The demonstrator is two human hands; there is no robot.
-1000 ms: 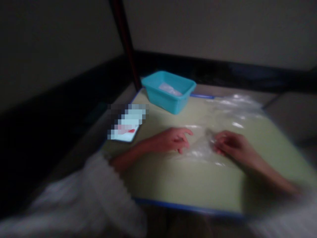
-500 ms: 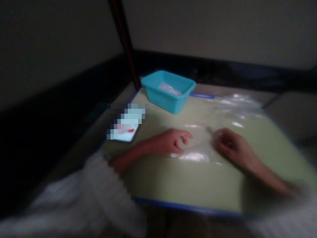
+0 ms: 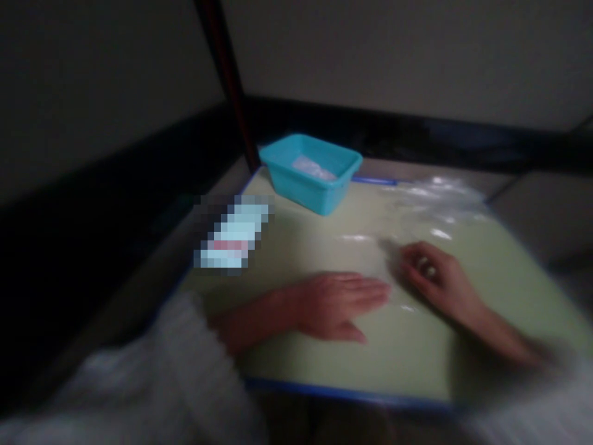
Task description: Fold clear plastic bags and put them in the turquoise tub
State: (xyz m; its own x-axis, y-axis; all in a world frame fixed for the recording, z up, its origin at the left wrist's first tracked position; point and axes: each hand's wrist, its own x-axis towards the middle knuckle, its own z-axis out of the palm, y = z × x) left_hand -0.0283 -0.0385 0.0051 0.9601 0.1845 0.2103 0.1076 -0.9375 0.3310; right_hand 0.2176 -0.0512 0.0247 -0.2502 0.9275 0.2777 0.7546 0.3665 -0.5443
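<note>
L hand [image 3: 340, 306] spread flat over clear sheet [image 3: 364, 248], R hand [image 3: 430, 273] curled, pinch unclear; whitish pc [image 3: 314, 168] alr in tub [image 3: 299, 190], crumpled plastic [image 3: 438, 199] still out.

Pale yellow-green rectangular worktop [image 3: 287, 364] with blue edging, things set directly on it.
A turquoise, rectangular plastic basin [image 3: 301, 188] stands upright at the far left corner; a bright, flat, rectangular object [image 3: 236, 232], its details pixelated, lies along the left edge; crumpled clear plastic film [image 3: 440, 194] is heaped near the far right corner; a thin, glinting, transparent plastic piece [image 3: 356, 238] lies flat mid-worktop.
</note>
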